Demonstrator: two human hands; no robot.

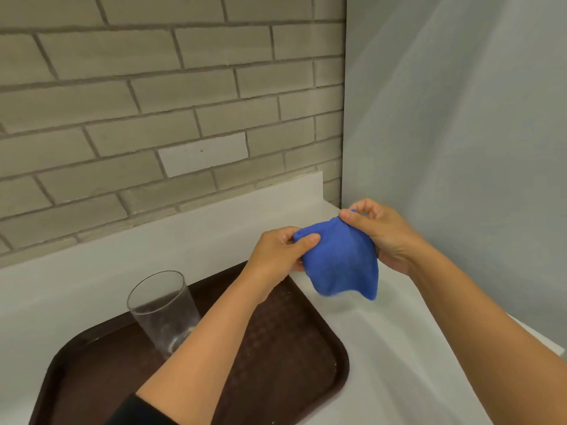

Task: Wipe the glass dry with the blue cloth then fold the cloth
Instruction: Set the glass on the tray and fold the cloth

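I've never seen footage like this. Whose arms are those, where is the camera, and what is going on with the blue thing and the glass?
There is no machine here: a person wears a camera on the head, looking down at their own arms. The left hand and right hand each pinch an upper corner of a blue cloth, holding it in the air above a white counter. An upright clear glass stands on a dark brown tray, with nobody touching it. Behind is a brick wall.

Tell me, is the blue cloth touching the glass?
Apart. The head view shows the blue cloth held up between both hands, over the counter, well clear of the glass standing on the tray.
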